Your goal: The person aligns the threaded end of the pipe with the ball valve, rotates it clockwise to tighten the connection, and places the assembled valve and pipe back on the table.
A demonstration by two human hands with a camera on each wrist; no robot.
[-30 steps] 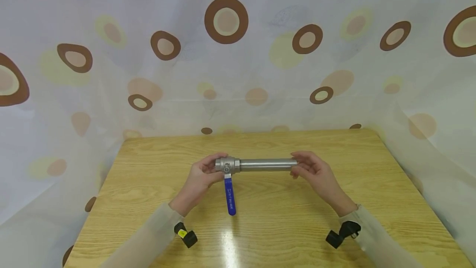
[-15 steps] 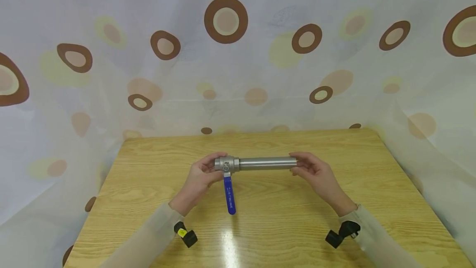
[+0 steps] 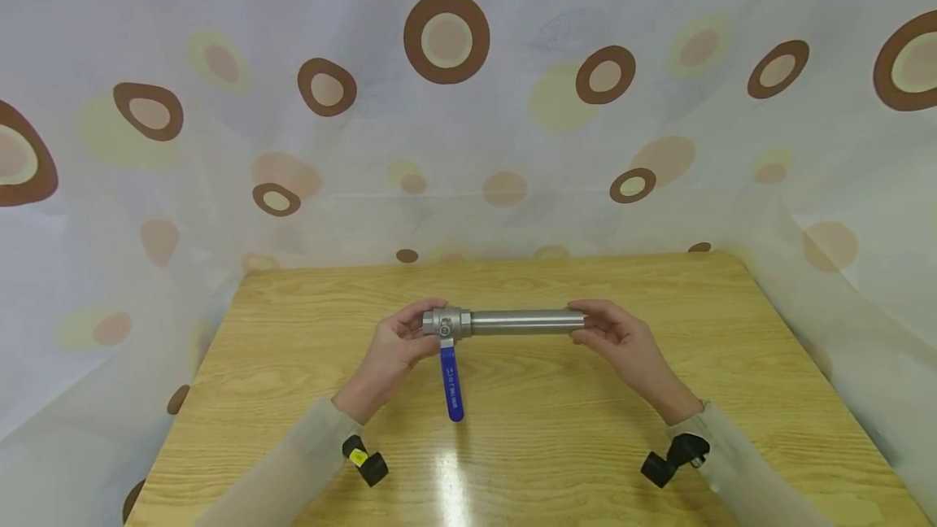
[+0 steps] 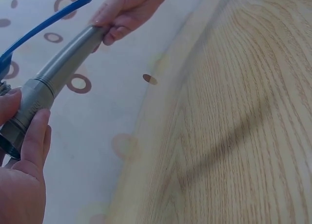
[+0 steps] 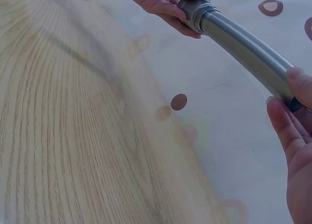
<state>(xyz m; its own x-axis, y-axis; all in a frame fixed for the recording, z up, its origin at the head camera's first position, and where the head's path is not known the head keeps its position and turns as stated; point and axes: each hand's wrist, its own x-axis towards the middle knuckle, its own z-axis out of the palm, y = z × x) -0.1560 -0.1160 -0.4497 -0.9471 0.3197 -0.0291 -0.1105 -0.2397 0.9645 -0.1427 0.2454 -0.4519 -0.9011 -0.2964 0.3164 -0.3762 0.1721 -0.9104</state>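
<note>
Valve [image 3: 448, 321] and pipe [image 3: 523, 322] sit a trace higher and farther left in the head view than one second earlier, both hands gripping as before. From left to right: a pale sleeve [image 3: 285, 462] bears a black device [image 3: 366, 460] with a yellow mark at the wrist. The left hand [image 3: 388, 352] is clamped on the valve's left end, thumb on the near side, fingers on the far side. From the valve a blue lever [image 3: 452, 385], printed with light lettering, extends toward the person, roughly square to the pipe. The pipe meets the valve's right end, ridges showing at the joint, and runs nearly level to the right hand [image 3: 622, 340], whose thumb and fingers pinch its far end. Valve and pipe are held above the wood-grained tabletop [image 3: 329, 291], shadows falling on it; behind stands a spotted sheet [image 3: 498, 104].
</note>
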